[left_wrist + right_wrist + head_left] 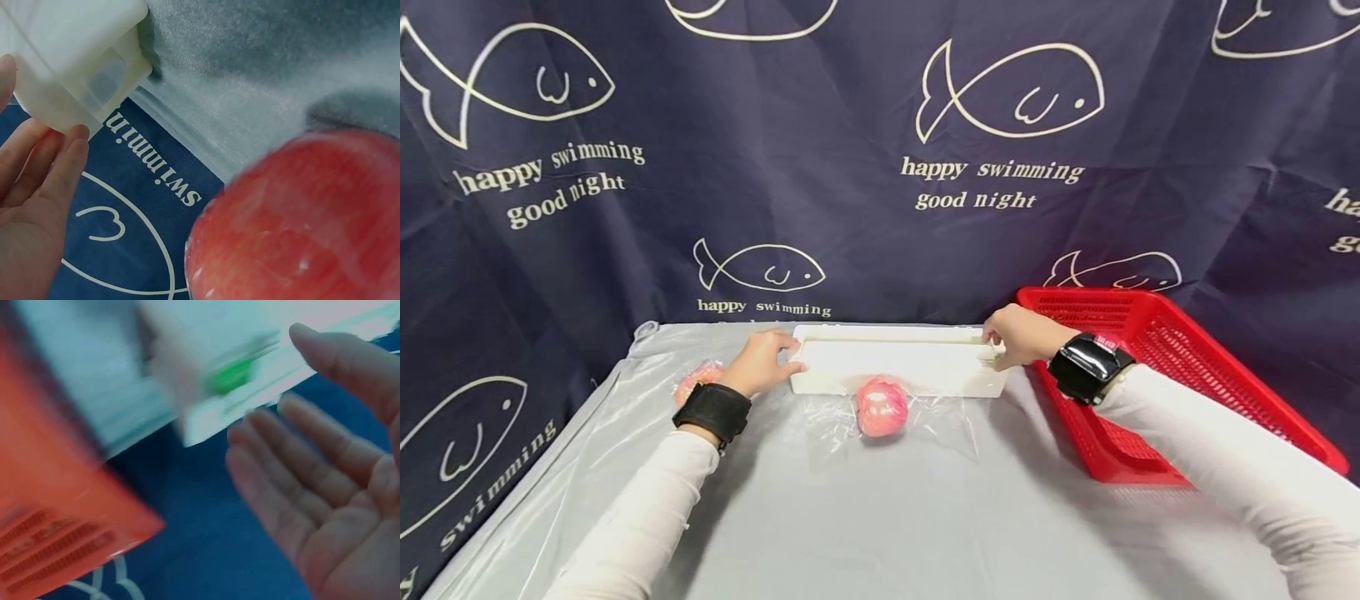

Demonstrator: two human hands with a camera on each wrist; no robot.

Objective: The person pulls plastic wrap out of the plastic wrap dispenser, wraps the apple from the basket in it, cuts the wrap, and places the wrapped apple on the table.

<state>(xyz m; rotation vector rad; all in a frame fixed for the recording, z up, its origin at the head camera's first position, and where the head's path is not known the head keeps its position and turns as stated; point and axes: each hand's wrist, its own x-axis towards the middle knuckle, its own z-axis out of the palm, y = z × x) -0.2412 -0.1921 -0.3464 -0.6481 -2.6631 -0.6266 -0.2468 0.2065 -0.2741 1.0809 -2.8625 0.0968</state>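
Observation:
A long white cling film dispenser (898,367) lies near the table's back edge. My left hand (763,360) grips its left end, thumb in front and fingers behind. At the opposite end is my right hand (1026,336), its loosely bent fingers and thumb spread around the corner; the right wrist view is blurred there, with a green part (231,376) on the dispenser's end. A red apple (882,407) sits on clear film (951,421) spread in front of the dispenser. Another apple (695,382), in shiny film, stands beside my left wrist, partly hidden by it.
A red plastic basket (1210,358) stands on the right, partly under my right forearm. Behind the table hangs a dark blue curtain (865,200) with white fish drawings. A grey cloth (880,517) covers the table.

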